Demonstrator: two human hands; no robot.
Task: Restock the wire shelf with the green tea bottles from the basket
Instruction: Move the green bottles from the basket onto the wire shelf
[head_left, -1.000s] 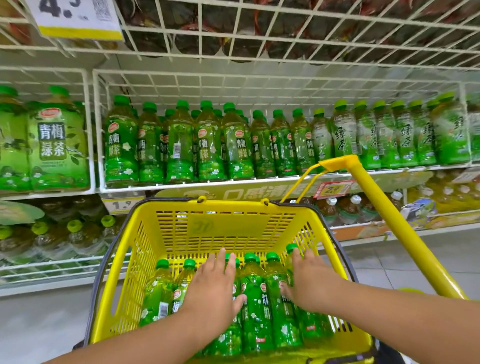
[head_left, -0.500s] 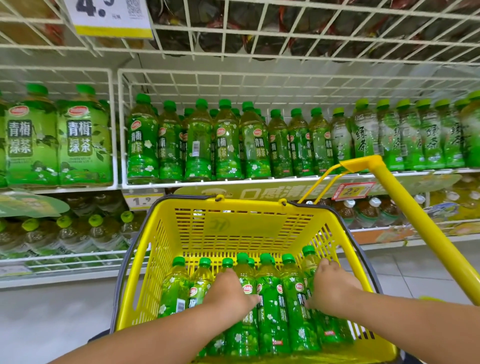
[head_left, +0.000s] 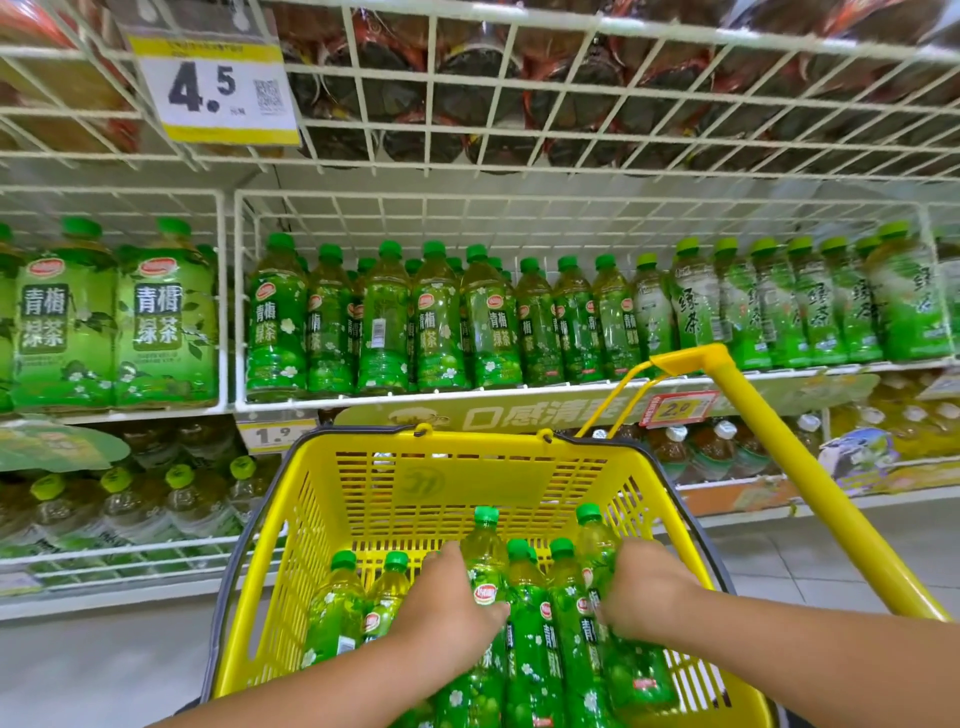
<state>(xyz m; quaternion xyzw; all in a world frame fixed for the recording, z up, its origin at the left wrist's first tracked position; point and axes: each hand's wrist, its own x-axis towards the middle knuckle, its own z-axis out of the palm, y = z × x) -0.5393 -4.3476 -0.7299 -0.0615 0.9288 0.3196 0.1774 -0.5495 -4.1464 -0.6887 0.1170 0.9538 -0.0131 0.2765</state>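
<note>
Both bottles are rising now, left hand and right hand each gripping one, and I'm risking clipping the basket rim.

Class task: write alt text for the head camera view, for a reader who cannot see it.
Two bare hands, the left hand and right hand, each close around a green tea bottle in a yellow basket holding several more. Behind it, a white wire shelf carries a row of matching bottles under a 4.5 price tag.
</note>
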